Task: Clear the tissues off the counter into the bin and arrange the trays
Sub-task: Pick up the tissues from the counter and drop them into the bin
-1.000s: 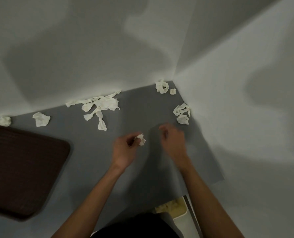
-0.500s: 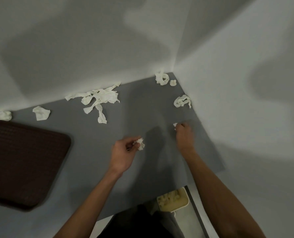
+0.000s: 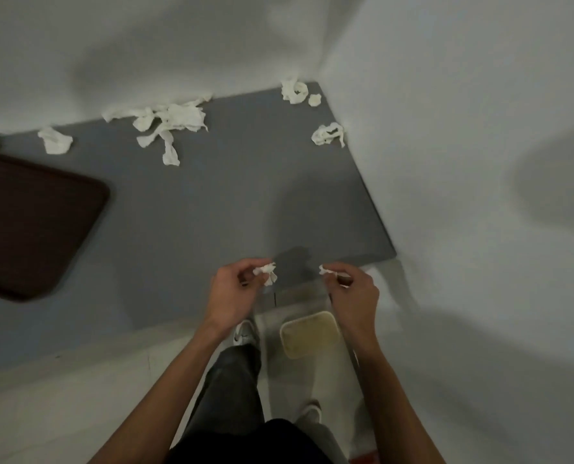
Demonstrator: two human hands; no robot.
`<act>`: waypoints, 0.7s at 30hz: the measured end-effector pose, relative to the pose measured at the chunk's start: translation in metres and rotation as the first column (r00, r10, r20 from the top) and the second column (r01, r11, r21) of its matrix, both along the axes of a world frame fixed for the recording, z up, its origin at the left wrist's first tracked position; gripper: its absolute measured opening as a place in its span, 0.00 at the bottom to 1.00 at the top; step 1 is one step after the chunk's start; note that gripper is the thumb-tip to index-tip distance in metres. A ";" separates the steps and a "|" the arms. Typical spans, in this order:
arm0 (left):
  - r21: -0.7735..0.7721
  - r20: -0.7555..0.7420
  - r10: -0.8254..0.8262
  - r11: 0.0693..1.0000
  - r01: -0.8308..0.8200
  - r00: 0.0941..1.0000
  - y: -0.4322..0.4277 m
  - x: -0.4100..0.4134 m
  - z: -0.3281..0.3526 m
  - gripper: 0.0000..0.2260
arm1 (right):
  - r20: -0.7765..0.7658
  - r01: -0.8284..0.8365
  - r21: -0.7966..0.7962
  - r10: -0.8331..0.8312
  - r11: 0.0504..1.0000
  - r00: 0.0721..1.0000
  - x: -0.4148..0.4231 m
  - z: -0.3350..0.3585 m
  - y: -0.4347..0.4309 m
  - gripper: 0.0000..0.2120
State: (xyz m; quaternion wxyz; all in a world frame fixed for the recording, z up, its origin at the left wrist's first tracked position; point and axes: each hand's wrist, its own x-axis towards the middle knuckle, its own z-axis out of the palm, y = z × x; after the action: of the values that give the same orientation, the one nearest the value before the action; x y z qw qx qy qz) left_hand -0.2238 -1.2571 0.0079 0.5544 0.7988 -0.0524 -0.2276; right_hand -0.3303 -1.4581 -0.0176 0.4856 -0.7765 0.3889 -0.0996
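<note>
- Head view: left hand is pinching a tissue wad at its fingertips, over the counter's near edge.
- Right hand is pinching a tissue scrap likewise, above the bin on the floor.

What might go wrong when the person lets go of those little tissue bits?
1. The crumpled white tissue scrap pinched by the left hand appears above the grey counter near its front edge, left of the cream rectangular bin on the floor. Released there, it would probably miss.
2. The tiny white tissue bit in the right hand is light and might drift past the bin's rim.
</note>
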 end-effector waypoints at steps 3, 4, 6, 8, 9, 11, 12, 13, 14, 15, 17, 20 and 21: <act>-0.083 -0.109 0.031 0.996 -0.041 0.994 0.000 -0.063 -0.014 0.11 | 0.015 0.074 0.208 -0.078 0.975 0.997 -0.071 -0.003 -0.003 0.08; -0.082 -0.123 0.031 0.996 -0.041 0.992 0.000 -0.083 -0.020 0.11 | 0.006 0.087 0.248 -0.091 0.965 0.996 -0.093 -0.008 -0.005 0.09; -0.024 -0.120 0.014 1.000 -0.017 0.993 0.000 -0.122 -0.035 0.11 | -0.039 0.092 0.265 -0.085 0.960 0.996 -0.135 -0.026 -0.007 0.10; 0.015 -0.113 -0.017 1.000 0.019 0.993 -0.002 -0.153 -0.053 0.11 | -0.085 0.098 0.272 -0.077 0.957 0.993 -0.172 -0.053 -0.007 0.11; 0.027 -0.114 -0.026 0.999 0.029 0.993 -0.003 -0.165 -0.064 0.11 | -0.102 0.106 0.279 -0.081 0.954 0.991 -0.188 -0.069 -0.006 0.12; 0.058 -0.127 -0.033 0.997 0.041 0.991 -0.005 -0.183 -0.090 0.09 | -0.141 0.107 0.267 -0.071 0.958 0.987 -0.212 -0.102 -0.004 0.13; 0.075 -0.146 -0.029 0.996 0.041 0.989 -0.006 -0.191 -0.106 0.09 | -0.157 0.095 0.252 -0.056 0.963 0.986 -0.222 -0.119 -0.001 0.13; 0.092 -0.169 -0.024 0.995 0.040 0.985 -0.007 -0.196 -0.123 0.09 | -0.170 0.079 0.242 -0.038 0.967 0.985 -0.228 -0.135 0.001 0.12; 0.114 -0.188 -0.023 0.992 0.045 0.982 -0.008 -0.200 -0.142 0.08 | -0.178 0.065 0.241 -0.022 0.968 0.984 -0.234 -0.151 0.003 0.12; 0.142 -0.197 -0.028 0.988 0.057 0.980 -0.008 -0.203 -0.161 0.08 | -0.181 0.052 0.236 -0.009 0.970 0.983 -0.237 -0.169 0.004 0.12; 0.202 -0.204 -0.045 0.976 0.087 0.978 -0.012 -0.205 -0.203 0.07 | -0.195 0.028 0.219 0.016 0.975 0.981 -0.238 -0.210 0.004 0.14; 0.296 -0.194 -0.090 0.944 0.146 0.977 -0.021 -0.199 -0.272 0.07 | -0.241 -0.002 0.139 0.036 0.990 0.970 -0.228 -0.281 0.000 0.12; 0.336 -0.177 -0.125 0.925 0.179 0.976 -0.026 -0.196 -0.297 0.07 | -0.262 -0.002 0.100 0.028 0.995 0.965 -0.221 -0.305 -0.003 0.11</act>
State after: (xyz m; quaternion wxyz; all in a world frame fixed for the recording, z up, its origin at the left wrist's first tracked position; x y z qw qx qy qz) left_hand -0.4199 -1.2827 -0.2895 0.3864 0.8584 -0.0304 -0.3361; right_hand -0.5513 -1.4607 -0.3223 0.4682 -0.7609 0.4484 0.0274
